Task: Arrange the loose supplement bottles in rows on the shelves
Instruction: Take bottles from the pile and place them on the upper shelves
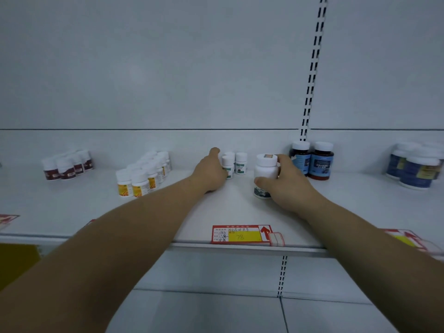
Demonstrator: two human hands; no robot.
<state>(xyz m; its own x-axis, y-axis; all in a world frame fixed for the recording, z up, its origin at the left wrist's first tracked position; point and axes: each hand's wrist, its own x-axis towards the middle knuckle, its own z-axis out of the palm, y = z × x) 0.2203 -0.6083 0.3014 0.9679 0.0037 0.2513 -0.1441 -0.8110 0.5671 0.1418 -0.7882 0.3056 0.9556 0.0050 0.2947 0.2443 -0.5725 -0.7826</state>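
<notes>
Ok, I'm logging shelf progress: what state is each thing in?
White bottle: capped, upright, gripped by right hand.
Green-label bottles: upright, clustered, left hand touching them.
Orange-label bottles: upright, in rows.
Red-label bottles: upright, in rows.
Dark bottles: upright pair, side by side.

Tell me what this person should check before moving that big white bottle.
1. Right hand grips the big white bottle, fingers curled round it: ok.
2. Bottle upright, cap on: ok.
3. Bare shelf in front of it: ok.
4. Gap to the dark bottles on its right: cannot tell, the hand hides it.
5. Left hand and its hold on the small green-labelled bottles: cannot tell, fingers hidden.
</notes>
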